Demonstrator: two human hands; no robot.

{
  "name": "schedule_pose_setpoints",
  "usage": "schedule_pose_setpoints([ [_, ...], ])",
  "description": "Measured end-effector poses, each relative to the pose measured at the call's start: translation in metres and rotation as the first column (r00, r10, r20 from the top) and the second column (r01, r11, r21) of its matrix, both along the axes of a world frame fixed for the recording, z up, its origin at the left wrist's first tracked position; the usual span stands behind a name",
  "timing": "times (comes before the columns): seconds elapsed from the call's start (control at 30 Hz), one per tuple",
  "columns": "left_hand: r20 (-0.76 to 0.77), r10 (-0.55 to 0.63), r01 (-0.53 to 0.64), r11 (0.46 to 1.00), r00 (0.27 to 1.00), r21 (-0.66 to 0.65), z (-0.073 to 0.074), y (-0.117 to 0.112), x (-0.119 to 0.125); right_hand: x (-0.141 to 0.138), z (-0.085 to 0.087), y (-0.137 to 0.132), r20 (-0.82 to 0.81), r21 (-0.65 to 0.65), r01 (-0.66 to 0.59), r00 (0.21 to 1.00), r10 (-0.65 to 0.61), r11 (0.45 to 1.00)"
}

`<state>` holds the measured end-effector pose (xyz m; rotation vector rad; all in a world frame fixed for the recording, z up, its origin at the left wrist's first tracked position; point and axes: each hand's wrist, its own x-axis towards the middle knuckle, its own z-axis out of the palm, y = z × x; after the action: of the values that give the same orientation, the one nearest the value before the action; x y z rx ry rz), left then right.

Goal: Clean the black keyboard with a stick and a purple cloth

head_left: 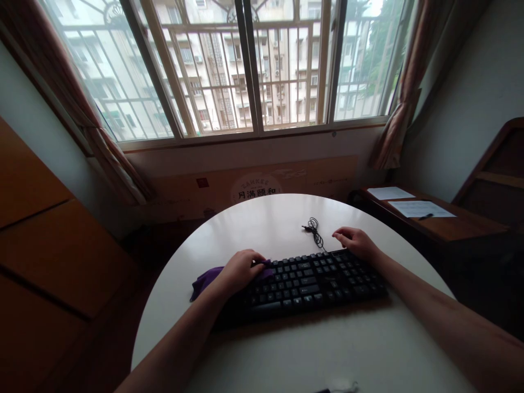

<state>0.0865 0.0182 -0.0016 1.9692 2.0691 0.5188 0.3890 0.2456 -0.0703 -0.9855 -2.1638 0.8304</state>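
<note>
A black keyboard (pixel 311 281) lies across the round white table (pixel 262 229). My left hand (pixel 239 270) rests on its left end, fingers closed on a purple cloth (pixel 204 279) that trails off to the left over the table. My right hand (pixel 355 243) sits at the keyboard's far right corner, fingers curled down against its back edge. The keyboard's black cable (pixel 313 229) lies bundled on the table just behind it.
A low wooden side table (pixel 442 224) at the right holds two paper sheets (pixel 420 208) and a pen. A wooden cabinet (pixel 49 240) stands at the left. A barred window (pixel 245 65) with curtains fills the wall behind. A small object shows at the table's near edge (pixel 339 387).
</note>
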Motion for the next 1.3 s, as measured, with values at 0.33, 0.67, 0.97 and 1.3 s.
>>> schedule_pose_setpoints([
  [0.33, 0.015, -0.031, 0.030, 0.999, 0.999, 0.025, 0.002, -0.001, 0.008, 0.000, -0.002, 0.001, -0.005, 0.013, -0.001, 1.000, 0.001, 1.000],
  [0.67, 0.032, 0.014, -0.015, 0.999, 0.999, 0.037, -0.006, 0.008, 0.013, -0.002, 0.003, -0.002, -0.010, 0.007, -0.004, 1.000, 0.004, 1.000],
  [0.97, -0.018, 0.066, -0.064, 0.995, 0.998, 0.075, -0.009, 0.009, 0.015, -0.002, 0.003, -0.003, -0.003, 0.013, 0.007, 1.000, -0.007, 1.000],
  [1.3, -0.083, 0.169, -0.161, 0.982, 0.982, 0.096, -0.011, 0.007, 0.011, -0.001, 0.002, -0.001, -0.008, -0.003, -0.004, 1.000, 0.004, 1.000],
])
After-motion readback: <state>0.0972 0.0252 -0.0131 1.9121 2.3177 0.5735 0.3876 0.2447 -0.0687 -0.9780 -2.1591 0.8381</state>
